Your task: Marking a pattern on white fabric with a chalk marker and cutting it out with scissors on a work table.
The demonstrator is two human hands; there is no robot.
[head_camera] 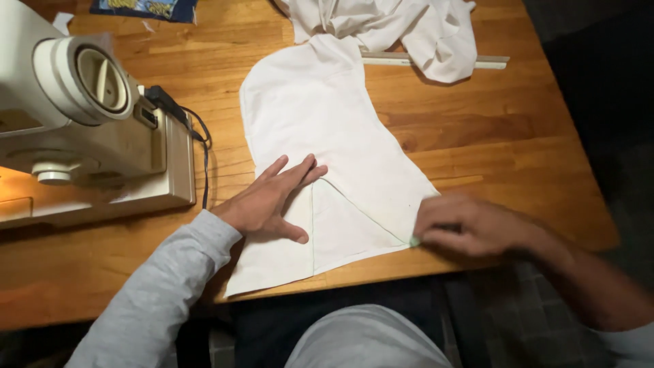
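A long piece of white fabric (pixel 327 129) lies across the wooden table (pixel 477 129), with a thin green line drawn on its near end. My left hand (pixel 272 201) lies flat on the cloth, fingers spread and pointing up and to the right. My right hand (pixel 470 225) pinches the cloth's lower right corner at the table's front edge; it looks blurred. The far end of the fabric is bunched in a heap (pixel 402 27) at the back of the table.
A cream sewing machine (pixel 82 129) stands at the left, with a black cable (pixel 197 136) running down its right side. A pale ruler (pixel 490 63) lies under the bunched cloth. A blue printed packet (pixel 146 8) sits at the back left edge.
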